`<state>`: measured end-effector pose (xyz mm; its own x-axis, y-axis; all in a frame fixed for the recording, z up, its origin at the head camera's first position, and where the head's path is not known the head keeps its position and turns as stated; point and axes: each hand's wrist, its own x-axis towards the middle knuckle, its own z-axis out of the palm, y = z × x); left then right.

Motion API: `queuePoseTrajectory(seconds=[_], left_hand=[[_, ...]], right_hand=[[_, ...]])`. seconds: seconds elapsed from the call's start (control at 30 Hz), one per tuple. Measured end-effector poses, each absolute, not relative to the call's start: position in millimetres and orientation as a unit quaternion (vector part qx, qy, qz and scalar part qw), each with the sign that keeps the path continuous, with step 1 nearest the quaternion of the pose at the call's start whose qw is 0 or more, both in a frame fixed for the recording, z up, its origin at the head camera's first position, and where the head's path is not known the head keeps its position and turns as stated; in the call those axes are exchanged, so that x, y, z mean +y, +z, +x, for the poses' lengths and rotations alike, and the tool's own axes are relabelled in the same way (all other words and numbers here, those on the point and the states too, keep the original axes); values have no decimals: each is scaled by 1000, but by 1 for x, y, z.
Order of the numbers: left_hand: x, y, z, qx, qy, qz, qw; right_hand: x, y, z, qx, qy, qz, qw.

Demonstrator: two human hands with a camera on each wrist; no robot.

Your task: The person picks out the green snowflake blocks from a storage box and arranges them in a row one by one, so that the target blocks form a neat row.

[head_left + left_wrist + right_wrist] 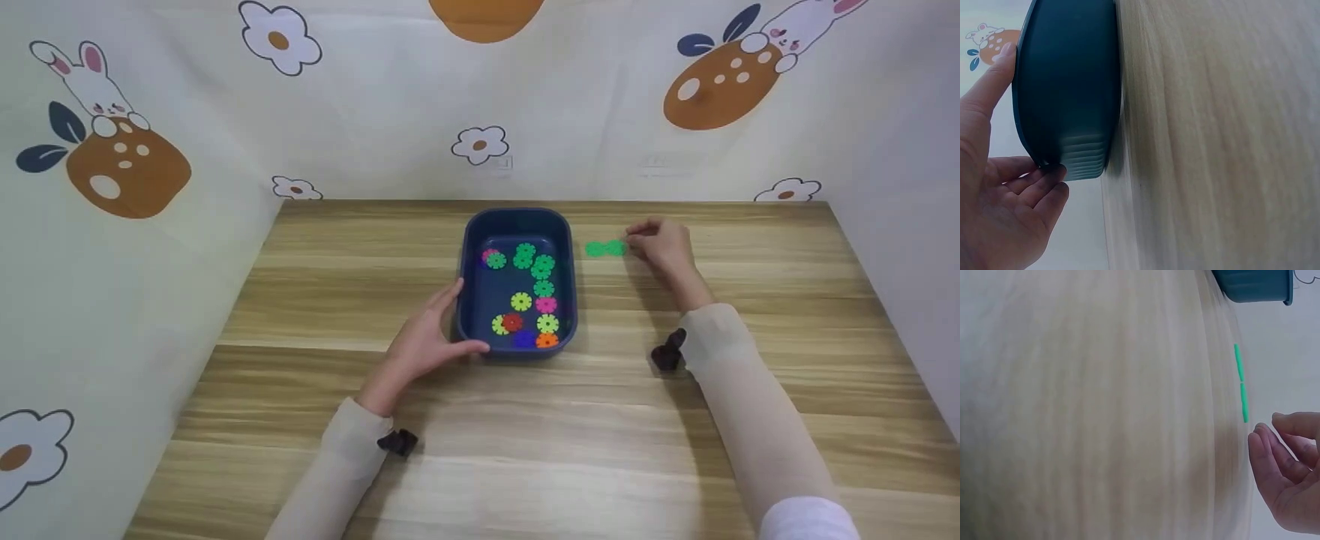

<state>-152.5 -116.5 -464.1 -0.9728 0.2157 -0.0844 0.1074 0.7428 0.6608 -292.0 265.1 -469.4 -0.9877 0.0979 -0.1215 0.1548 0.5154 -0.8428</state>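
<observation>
Beige sleeves (757, 409) lie nearest; the left hand (424, 337) grips the box (491, 291), while the right hand (665, 251), holding nothing, is just beside green discs (605, 248) on the table (337, 292), probably light, stiff, best pinched at edges.

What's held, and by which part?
Left hand grips the blue bin by its near-left corner rim. Right hand appears to hold nothing, beside green pieces.

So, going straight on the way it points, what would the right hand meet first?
The right hand would likely meet the pair of green discs on the table first, with the blue box beyond; whether it touches the discs now is hard to tell.
</observation>
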Motion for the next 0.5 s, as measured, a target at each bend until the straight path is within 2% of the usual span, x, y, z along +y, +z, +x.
queuePoseTrajectory(seconds=[0.27, 0.5], left_hand=[[-116, -463, -152, 930, 349, 74, 88], [-117, -463, -153, 929, 349, 72, 96]], right_hand=[[262, -458, -292, 852, -512, 95, 51], [257, -451, -294, 868, -492, 67, 19]])
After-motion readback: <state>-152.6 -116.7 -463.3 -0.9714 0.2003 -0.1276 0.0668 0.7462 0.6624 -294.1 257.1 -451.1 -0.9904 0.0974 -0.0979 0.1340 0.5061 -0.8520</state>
